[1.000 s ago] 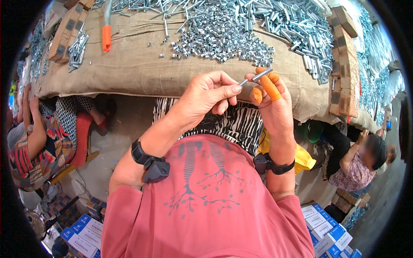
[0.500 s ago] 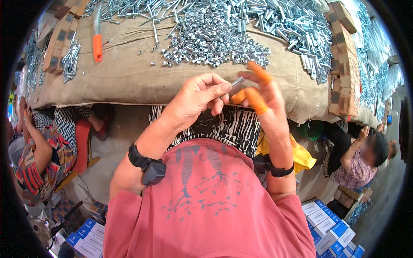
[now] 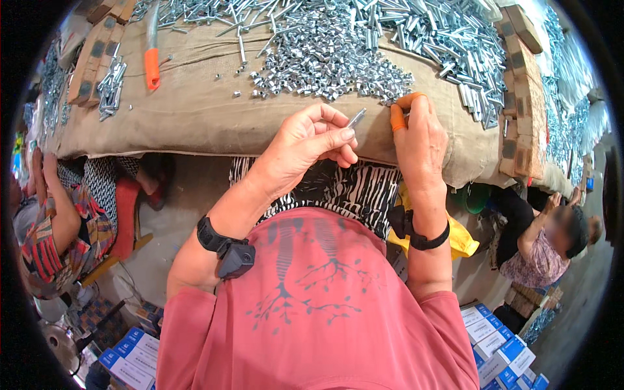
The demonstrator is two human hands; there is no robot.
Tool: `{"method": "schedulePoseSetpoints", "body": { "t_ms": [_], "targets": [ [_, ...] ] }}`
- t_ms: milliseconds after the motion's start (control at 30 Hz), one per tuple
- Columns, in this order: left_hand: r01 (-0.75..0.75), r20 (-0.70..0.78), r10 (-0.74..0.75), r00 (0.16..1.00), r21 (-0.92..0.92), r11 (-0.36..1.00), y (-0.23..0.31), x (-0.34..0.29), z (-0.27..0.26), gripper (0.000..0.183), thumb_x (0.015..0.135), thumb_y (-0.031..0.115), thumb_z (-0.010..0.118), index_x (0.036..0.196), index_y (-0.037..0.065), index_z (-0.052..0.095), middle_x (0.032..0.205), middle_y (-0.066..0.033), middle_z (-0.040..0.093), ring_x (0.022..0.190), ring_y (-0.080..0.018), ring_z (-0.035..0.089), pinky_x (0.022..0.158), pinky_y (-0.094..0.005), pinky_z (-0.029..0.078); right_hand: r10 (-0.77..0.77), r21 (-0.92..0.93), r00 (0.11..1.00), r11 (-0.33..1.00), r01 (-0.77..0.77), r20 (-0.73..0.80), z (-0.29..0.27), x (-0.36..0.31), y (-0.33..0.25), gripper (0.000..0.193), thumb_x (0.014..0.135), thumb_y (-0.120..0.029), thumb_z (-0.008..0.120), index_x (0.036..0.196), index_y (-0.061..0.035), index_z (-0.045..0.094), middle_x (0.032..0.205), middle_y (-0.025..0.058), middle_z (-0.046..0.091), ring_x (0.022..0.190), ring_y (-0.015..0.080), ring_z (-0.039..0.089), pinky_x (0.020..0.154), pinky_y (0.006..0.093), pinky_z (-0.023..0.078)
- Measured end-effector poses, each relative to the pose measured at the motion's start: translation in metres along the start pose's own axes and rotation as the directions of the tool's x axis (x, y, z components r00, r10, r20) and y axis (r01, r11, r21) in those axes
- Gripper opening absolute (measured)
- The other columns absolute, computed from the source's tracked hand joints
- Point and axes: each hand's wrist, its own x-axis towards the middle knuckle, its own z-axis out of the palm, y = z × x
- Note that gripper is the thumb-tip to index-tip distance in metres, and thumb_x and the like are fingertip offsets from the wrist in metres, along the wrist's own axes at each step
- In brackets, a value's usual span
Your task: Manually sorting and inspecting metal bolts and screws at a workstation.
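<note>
My left hand [image 3: 305, 146] is closed, with a slim silvery metal tube [image 3: 357, 117] pinched between thumb and fingers. The tube's upper end sticks out, tilted up to the right; its lower part is hidden in the grip. My right hand [image 3: 422, 136], with orange finger covers [image 3: 398, 118] on thumb and forefinger, is at the near right edge of a heap of short metal sleeves [image 3: 325, 65]. Its thumb and forefinger are bent together at the sleeves; what lies between the tips is too small to make out.
Longer metal tubes [image 3: 448, 52] lie at the right of the cloth-covered table [image 3: 195, 123], bolts [image 3: 244, 16] at the back. An orange-handled tool [image 3: 152, 68] lies left. Bricks [image 3: 520, 97] edge the table. People sit at left and right [image 3: 539, 253]. Blue-white boxes [image 3: 497, 344] are stacked behind right.
My right hand has left the tube in my left hand and moved right to the edge of the sleeve heap, its fingers closing. My left hand keeps the tube, almost in place.
</note>
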Motion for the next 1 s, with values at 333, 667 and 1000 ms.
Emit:
{"method": "schedulePoseSetpoints", "body": {
  "t_ms": [333,667,1000],
  "targets": [
    [0.008,0.003,-0.008,1.000,-0.048,0.999,-0.006,-0.009,-0.004,0.018,0.095,0.018,0.062,0.103,0.003,0.054,0.088,-0.0092,0.066,0.073,-0.0152,0.068,0.065,-0.0282,0.057,0.246,0.745,0.952,0.597,-0.297,0.183,-0.008,-0.011,-0.003,0.032,0.091,-0.005,0.063,0.122,-0.0020,0.058,0.091,0.0018,0.065,0.075,0.0093,0.059,0.067,0.0247,0.048],
    [0.006,0.043,-0.005,0.999,-0.021,1.000,-0.005,-0.011,0.006,0.018,0.094,0.016,0.064,0.100,0.002,0.054,0.085,-0.0105,0.066,0.068,-0.0159,0.068,0.060,-0.0274,0.056,0.074,0.866,0.868,0.067,-0.495,0.491,-0.008,-0.020,-0.020,0.021,0.095,-0.010,0.061,0.114,-0.0017,0.063,0.096,0.0031,0.065,0.079,0.0084,0.057,0.073,0.0219,0.046],
    [-0.084,0.031,0.080,0.996,0.159,0.984,-0.002,-0.008,0.005,0.013,0.093,0.009,0.064,0.096,0.000,0.055,0.081,-0.0091,0.063,0.064,-0.0149,0.066,0.058,-0.0265,0.056,0.153,0.805,0.834,0.215,-0.552,0.531,-0.016,-0.012,-0.035,0.017,0.095,-0.023,0.065,0.093,-0.0072,0.059,0.072,-0.0032,0.056,0.060,0.0035,0.049,0.052,0.0190,0.038]
  ]
}}
